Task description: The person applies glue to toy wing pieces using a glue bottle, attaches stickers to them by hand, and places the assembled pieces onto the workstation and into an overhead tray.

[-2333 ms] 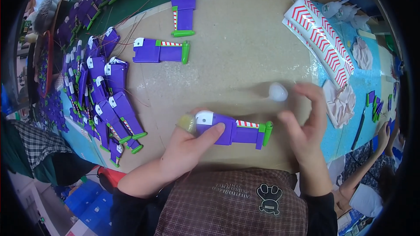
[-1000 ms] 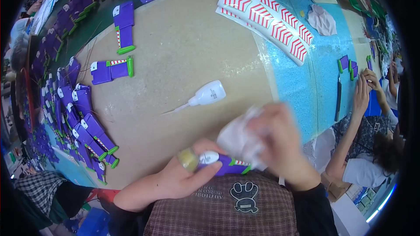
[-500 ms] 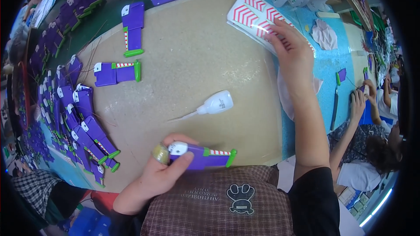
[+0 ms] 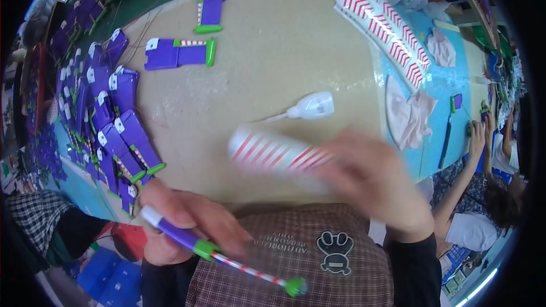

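Note:
My left hand (image 4: 196, 213) is closed around a purple plastic toy piece (image 4: 181, 236), held edge-on above my apron. It has a white end, a green collar, a red-and-white striped strip and a green tip. Blurred by motion, my right hand (image 4: 369, 179) grips a white sticker sheet (image 4: 267, 149) with red slanted stripes, over the near part of the table. Just beyond that sheet lies a white squeeze bottle (image 4: 314, 106) with a thin nozzle. A stack of red-chevron sheets (image 4: 387, 31) rests at the back right.
Purple toy pieces (image 4: 128, 133) are heaped on the left. Two more (image 4: 179, 54) lie at the far left of the tan tabletop (image 4: 284, 40). A crumpled cloth (image 4: 409, 116) is on the blue mat at right, near a co-worker's arm (image 4: 463, 176).
My right hand has come from the chevron stack toward me, bringing a striped sheet. My left hand has moved left and turned the toy piece edge-on. The whole view has shifted.

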`<state>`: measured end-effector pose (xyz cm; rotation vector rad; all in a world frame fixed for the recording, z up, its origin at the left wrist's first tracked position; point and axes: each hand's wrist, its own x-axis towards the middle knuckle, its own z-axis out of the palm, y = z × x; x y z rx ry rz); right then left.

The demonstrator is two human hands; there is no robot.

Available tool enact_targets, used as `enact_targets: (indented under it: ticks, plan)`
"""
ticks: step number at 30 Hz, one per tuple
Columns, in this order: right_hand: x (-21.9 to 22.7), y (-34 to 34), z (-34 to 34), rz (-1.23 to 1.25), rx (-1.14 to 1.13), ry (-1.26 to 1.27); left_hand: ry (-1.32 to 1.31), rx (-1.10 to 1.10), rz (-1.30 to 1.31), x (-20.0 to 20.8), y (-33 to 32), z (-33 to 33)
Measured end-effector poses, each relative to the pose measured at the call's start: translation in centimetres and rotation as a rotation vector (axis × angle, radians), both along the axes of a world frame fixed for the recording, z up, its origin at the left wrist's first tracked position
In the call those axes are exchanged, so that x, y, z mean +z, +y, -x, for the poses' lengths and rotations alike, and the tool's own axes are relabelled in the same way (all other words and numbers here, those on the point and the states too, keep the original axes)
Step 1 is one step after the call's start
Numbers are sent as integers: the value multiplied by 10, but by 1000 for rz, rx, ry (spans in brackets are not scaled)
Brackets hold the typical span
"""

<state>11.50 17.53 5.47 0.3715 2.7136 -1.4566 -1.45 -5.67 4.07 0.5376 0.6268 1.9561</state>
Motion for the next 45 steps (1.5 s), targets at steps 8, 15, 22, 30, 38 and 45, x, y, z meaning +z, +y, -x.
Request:
enact_targets:
  ticks: [8, 15, 22, 30, 38, 45]
  plan:
    - [-48, -20, -14, 112, 90, -324, -64, 400, 529, -85, 27, -41]
    - [-40, 4, -50, 178, -62, -427, 245, 261, 494, -89, 31, -43]
    - [-63, 21, -68, 211, -17, 142, 216, 157, 508, -80, 29, -45]
    - [-38, -22, -43, 1052, -605, 154, -142, -520, 741, -16, 56, -22]
    - [-37, -32, -30, 993, -425, 72, 66, -512, 767, -16, 54, -22]
    - [-42, -36, -28, 988, -436, 13, 90, -517, 782, -21, 52, -20]
